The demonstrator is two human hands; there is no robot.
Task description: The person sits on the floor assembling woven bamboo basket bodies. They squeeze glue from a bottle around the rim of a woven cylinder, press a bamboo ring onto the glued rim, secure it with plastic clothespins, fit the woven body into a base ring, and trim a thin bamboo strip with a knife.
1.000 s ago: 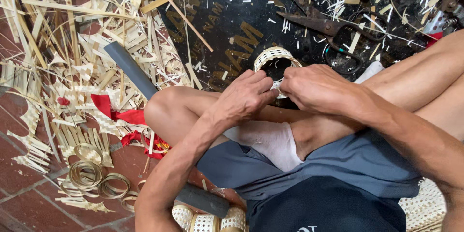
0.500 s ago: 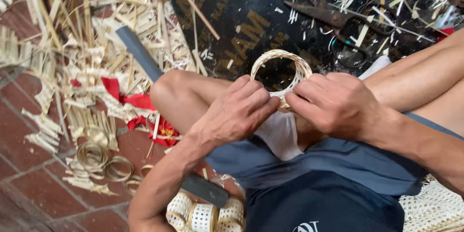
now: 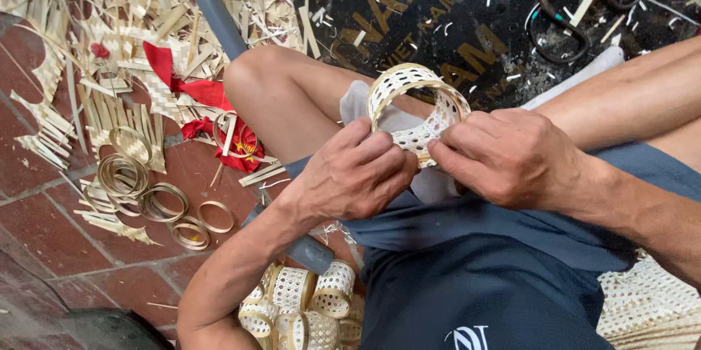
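left hand [image 3: 355,175] pinching the near edge of the woven bamboo ring [image 3: 415,105], steadying it over the lap | right hand [image 3: 511,156] pinching the same edge from 3 o'clock, fingertips meeting to work the weave | finished woven rings [image 3: 307,305] heaped at 6 o'clock | loose bamboo hoops [image 3: 157,200] on brick floor [image 3: 44,226] at 9 o'clock, within reach

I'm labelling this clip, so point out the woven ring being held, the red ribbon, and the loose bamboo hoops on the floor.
woven ring [image 3: 406,81]: head view, on its upper woven wall.
red ribbon [image 3: 191,89]: head view, on its middle band.
bamboo hoops [image 3: 162,202]: head view, on one hoop's rim.
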